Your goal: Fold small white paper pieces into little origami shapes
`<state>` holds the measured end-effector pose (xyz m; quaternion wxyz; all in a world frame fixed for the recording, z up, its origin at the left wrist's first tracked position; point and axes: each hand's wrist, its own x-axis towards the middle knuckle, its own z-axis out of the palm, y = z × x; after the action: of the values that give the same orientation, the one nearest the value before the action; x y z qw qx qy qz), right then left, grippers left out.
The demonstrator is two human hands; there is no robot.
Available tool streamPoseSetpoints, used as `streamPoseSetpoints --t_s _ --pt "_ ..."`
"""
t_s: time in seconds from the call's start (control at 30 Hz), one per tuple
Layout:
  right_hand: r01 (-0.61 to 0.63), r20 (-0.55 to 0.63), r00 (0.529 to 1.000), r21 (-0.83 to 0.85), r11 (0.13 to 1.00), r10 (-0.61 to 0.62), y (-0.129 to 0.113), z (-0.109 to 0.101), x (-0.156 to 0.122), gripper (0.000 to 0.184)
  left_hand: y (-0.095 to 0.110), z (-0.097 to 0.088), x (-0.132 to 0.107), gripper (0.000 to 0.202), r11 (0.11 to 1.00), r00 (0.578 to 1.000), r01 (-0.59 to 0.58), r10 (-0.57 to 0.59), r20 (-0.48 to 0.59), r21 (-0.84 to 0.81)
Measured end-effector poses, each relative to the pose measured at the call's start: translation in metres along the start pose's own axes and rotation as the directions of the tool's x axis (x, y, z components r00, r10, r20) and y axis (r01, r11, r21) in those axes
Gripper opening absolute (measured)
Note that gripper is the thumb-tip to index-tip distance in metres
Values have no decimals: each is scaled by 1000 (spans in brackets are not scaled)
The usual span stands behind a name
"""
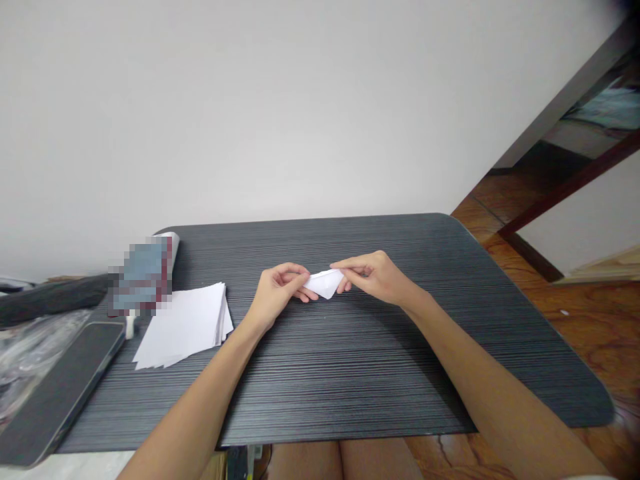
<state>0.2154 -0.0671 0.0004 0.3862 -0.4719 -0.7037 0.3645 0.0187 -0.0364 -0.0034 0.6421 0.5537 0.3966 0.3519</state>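
A small folded piece of white paper [325,283] is held just above the dark striped tabletop [350,360], near its middle. My left hand [277,288] pinches the paper's left end with curled fingers. On the other end, my right hand [373,275] pinches it between thumb and fingertips. Both forearms reach in from the near edge.
A stack of white sheets [187,325] lies left of my hands. Behind it stands a blurred-out object [143,275]. A dark flat slab like a phone [60,390] lies at the left edge beside crumpled plastic [20,353]. Wooden floor [590,320] lies to the right.
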Motion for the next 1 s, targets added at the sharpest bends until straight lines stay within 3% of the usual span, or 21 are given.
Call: streamPoseSetpoints --t_s 0.23,0.57,0.8,1.0 --pt "-44 5 999 140 989 44 4 -2 1 27 0 0 -2 26 989 996 -85 87 -11 124" --pt "-218 -2 972 363 906 235 -9 4 6 27 -3 3 -6 21 912 958 -211 265 -113 352" --pt "-206 -23 973 348 915 228 -5 4 5 26 -1 4 -7 23 914 953 -204 268 -142 351" --pt "-152 -55 983 282 947 174 -6 10 4 25 1 4 -5 27 930 972 -184 221 -84 317"
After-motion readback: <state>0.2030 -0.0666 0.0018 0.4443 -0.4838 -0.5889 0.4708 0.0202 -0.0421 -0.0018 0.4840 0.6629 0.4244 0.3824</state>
